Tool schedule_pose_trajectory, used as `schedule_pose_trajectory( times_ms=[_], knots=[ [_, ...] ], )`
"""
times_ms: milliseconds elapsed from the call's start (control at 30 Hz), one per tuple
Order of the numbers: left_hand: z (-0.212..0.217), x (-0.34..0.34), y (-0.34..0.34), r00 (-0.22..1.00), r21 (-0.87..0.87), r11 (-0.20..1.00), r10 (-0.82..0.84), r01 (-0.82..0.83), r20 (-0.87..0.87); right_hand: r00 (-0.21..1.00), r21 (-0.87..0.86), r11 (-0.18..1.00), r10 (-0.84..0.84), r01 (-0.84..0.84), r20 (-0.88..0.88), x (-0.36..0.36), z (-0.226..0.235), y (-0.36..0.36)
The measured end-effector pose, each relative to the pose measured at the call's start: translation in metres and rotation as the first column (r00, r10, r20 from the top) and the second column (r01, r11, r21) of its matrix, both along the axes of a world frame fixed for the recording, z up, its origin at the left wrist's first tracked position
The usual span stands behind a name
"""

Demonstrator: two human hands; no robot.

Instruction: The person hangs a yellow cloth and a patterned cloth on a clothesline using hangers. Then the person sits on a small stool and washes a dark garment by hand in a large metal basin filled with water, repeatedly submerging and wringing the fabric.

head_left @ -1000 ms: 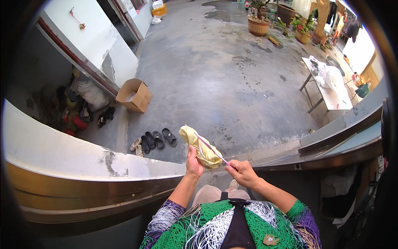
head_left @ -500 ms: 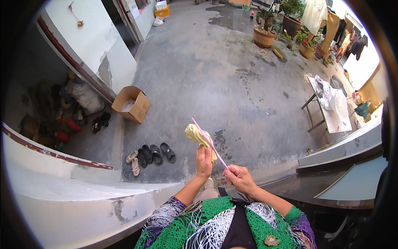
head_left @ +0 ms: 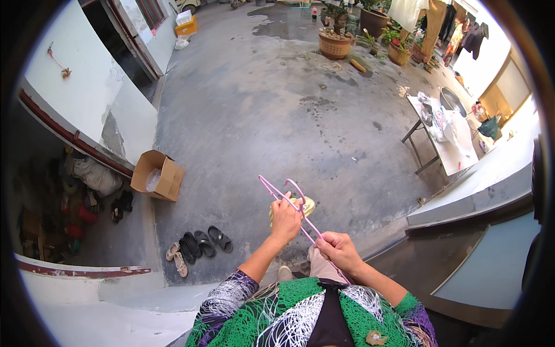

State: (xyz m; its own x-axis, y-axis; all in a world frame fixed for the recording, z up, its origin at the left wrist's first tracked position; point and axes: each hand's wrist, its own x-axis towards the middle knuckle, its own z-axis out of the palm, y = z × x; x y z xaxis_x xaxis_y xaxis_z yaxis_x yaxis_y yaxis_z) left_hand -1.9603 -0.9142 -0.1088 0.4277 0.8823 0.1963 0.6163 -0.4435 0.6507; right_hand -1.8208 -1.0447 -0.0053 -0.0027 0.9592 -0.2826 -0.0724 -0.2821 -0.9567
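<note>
A pink clothes hanger (head_left: 267, 184) is held at a slant in front of me, its curved hook pointing away. My right hand (head_left: 341, 251) is closed round one end of it. My left hand (head_left: 285, 221) is closed by the hook, gripping a bunched pale yellow cloth (head_left: 310, 205). Most of the cloth is hidden behind that hand and the hanger, so its kind cannot be made out. The left fingers also lie against the hanger's bars.
Black slippers (head_left: 220, 238) and beige shoes (head_left: 180, 266) lie on the floor at left, near an open cardboard box (head_left: 167, 180). A white table (head_left: 454, 162) with plastic bags stands at right. Potted plants (head_left: 335, 45) and hanging clothes (head_left: 433, 26) are at far right.
The hanger has turned, so its hook and bars now show instead of a thin edge. The cloth has dropped behind my left hand. The view has shifted to the right.
</note>
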Motion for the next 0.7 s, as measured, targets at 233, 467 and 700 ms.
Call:
schedule_pose_trajectory(
  times_ms=[233, 467, 700],
  knots=[
    [-0.002, 0.041, 0.086, 0.899, -0.283, 0.95, 0.237, -0.135, 0.368, 0.978, 0.099, 0.995, -0.003, -0.018, 0.207, 0.089, -0.003, 0.058],
    [-0.021, 0.09, 0.171, 0.383, -0.778, 0.613, 0.757, -0.136, 0.53, 0.944, 0.174, 0.984, -0.039, -0.02, 0.329, 0.171, 0.003, 0.117],
    [-0.008, 0.136, 0.313, 0.299, -0.736, 0.646, 0.756, -0.202, 0.581, 0.953, 0.139, 0.988, -0.109, 0.072, 0.282, 0.229, 0.016, 0.203]
  ],
)
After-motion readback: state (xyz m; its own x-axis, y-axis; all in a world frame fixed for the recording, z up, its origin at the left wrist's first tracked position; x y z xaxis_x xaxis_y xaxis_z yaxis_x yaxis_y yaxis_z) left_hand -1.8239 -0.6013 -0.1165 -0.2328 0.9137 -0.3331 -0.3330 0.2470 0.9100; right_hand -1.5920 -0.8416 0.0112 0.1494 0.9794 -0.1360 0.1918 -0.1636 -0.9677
